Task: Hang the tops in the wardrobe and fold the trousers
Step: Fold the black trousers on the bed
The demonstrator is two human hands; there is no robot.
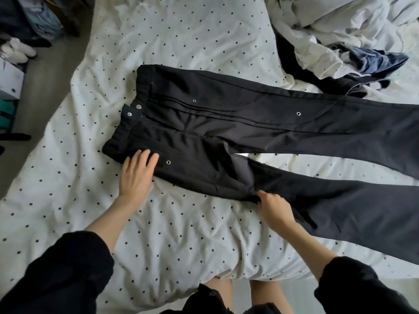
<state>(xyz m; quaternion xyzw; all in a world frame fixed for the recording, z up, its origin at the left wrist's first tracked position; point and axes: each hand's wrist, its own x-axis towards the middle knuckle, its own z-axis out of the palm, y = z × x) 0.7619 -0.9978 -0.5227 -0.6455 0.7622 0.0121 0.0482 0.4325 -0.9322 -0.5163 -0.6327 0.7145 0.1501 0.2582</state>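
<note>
Nearest, two black sleeves reach over the bed [181, 241] with its dotted white cover. The left hand [137, 175] lies flat, fingers straight, on the near waistband corner of the black trousers [226, 123]. The right hand [273, 208] pinches the near leg's edge. The trousers lie spread across the bed, legs running right. Beyond, a heap of pale and blue clothes [340, 41] sits at the far right.
</note>
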